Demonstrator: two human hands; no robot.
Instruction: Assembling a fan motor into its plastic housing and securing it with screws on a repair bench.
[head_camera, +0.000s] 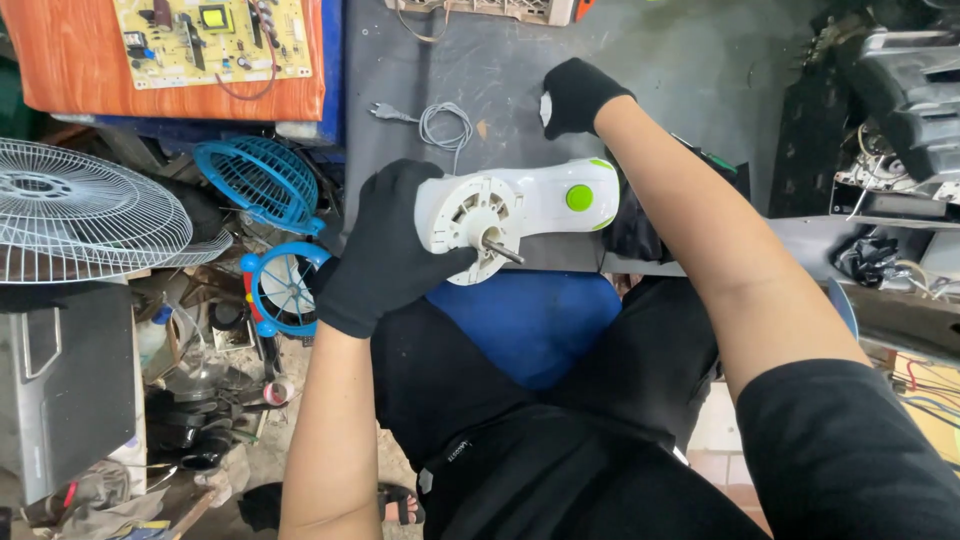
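Knees in black trousers and a blue seat (530, 325) filled the near view when I looked down. Just above them my left hand (385, 250), in a black glove, was wrapped around the round end of a white fan motor housing (520, 205), fingers (440, 262) curled under its rim and holding it firmly. The housing lay sideways at the near edge of the grey worktop (650, 70), its bare metal shaft (503, 250) poking out toward me beside my fingers and a green button (579, 197) on its neck, further from that hand.

I judged the housing to be stiff moulded plastic with a motor inside, so heavier at the round end than it looked. The smooth neck seemed liable to slip in cloth gloves, and the ribbed round end looked the surest place to hold; the thin shaft was no place to grip.

Beyond the housing my right hand (575, 95), also gloved, was stretched out over the worktop with its fingers bent around a small white thing; I could not tell what it was. Left of that hand lay a coiled grey cord with a plug (430, 122).

Off beyond my left fingers sat blue fan grilles (262, 180), a white wire fan guard (80, 210), and furthest away a circuit board (210, 40) on an orange panel.
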